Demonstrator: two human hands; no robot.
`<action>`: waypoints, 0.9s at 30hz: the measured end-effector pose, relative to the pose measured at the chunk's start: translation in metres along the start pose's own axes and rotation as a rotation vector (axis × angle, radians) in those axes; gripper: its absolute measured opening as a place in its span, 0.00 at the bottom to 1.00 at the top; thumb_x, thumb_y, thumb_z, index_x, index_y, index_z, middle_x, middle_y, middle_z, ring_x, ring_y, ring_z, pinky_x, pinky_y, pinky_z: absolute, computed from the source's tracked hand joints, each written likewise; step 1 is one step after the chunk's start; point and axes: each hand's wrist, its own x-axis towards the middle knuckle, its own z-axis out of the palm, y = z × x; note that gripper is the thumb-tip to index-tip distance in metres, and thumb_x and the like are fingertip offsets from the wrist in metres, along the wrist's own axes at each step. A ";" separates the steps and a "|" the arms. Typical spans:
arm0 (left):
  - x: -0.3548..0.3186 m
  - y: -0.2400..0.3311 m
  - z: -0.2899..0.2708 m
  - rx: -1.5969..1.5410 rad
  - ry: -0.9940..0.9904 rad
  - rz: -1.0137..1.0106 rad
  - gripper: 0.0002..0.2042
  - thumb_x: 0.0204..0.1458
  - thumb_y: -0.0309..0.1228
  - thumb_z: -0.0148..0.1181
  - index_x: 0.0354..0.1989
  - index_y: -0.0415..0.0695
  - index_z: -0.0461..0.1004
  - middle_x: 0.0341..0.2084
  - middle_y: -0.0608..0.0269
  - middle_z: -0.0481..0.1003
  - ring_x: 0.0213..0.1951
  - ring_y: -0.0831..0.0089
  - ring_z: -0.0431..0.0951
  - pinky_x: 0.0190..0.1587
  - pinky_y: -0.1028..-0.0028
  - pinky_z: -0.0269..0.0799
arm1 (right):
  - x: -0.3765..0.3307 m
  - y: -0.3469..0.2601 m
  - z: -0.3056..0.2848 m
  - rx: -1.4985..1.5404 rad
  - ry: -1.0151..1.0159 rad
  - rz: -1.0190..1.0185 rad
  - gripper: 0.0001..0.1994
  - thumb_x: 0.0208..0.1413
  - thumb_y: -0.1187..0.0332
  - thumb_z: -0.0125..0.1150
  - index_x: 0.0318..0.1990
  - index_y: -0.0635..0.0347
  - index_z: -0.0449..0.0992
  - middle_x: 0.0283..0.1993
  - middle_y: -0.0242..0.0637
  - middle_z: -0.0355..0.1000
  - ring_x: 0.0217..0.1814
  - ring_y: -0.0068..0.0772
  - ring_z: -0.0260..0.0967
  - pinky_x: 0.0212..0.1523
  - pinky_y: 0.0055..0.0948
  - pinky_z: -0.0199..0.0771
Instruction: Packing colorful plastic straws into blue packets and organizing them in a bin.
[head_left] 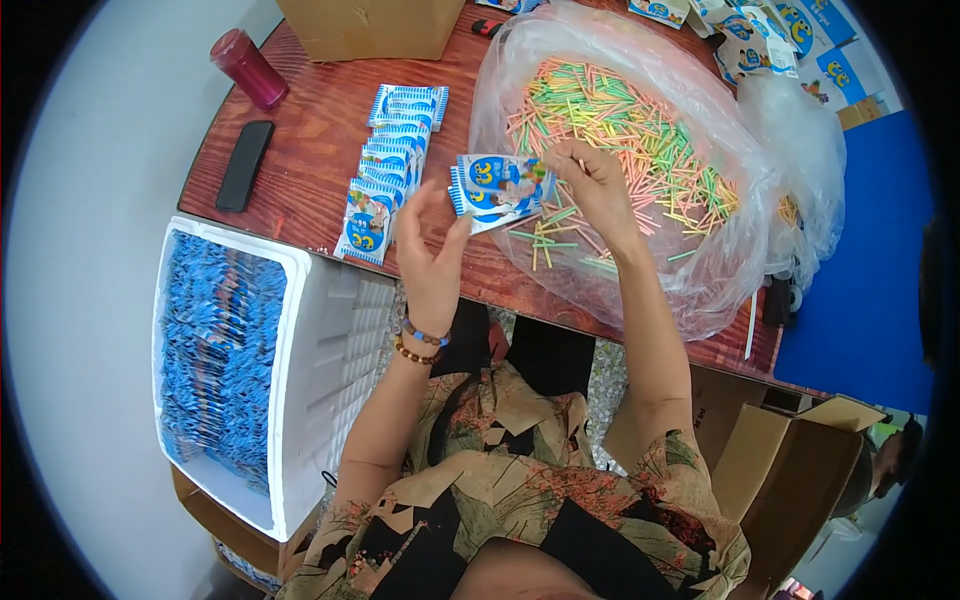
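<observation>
Left hand (432, 250) raised above the near edge of the wooden desk (300, 200), fingers (455, 225) pinched on the lower left corner of a small blue-and-white sachet (492, 188), apparently with a second one fanned behind it. Held flat and face-up, mouth turned toward the right hand (597, 185), seemingly so the opening stays presented for filling. Right-hand fingers (572, 155) closed at the sachet's right edge, nipping what looks like one thin stick; too small to be certain. Sachet thus spanned between both hands, touching each, hovering just over the rim of the clear plastic bag (640, 60).

Bag spread wide open on the desk, heaped with pastel sticks (620, 120) in pink, green and yellow, directly under the right hand, within easy picking reach. Overlapping row of sachets (392, 150) laid just left of the left hand. White foam box (330, 330) beside the left knee, packed with blue packets (220, 350). Black phone (245, 165) and dark red tumbler (248, 68) well apart at the far left of the desk. Cardboard boxes at top (370, 25) and lower right (790, 470).
</observation>
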 end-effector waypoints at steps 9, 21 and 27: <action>0.005 0.008 0.027 -0.602 -0.098 -0.336 0.16 0.52 0.21 0.62 0.49 0.39 0.70 0.39 0.67 0.75 0.40 0.83 0.74 0.42 0.81 0.72 | -0.039 -0.018 -0.003 0.303 -0.074 0.153 0.07 0.61 0.66 0.57 0.33 0.59 0.74 0.19 0.19 0.58 0.15 0.08 0.48 0.15 0.16 0.46; -0.019 0.012 0.023 -0.740 -0.236 -0.499 0.08 0.55 0.21 0.59 0.42 0.37 0.77 0.37 0.65 0.79 0.36 0.84 0.76 0.40 0.81 0.73 | -0.066 -0.004 0.012 0.549 -0.002 0.272 0.04 0.52 0.72 0.65 0.34 0.61 0.77 0.22 0.20 0.67 0.16 0.07 0.50 0.15 0.15 0.44; -0.028 0.003 0.021 -0.672 -0.234 -0.489 0.07 0.55 0.23 0.59 0.41 0.36 0.77 0.36 0.64 0.79 0.36 0.84 0.76 0.40 0.82 0.72 | -0.078 -0.003 0.016 0.366 0.038 0.228 0.02 0.53 0.75 0.64 0.33 0.63 0.78 0.23 0.19 0.66 0.24 0.08 0.56 0.23 0.16 0.54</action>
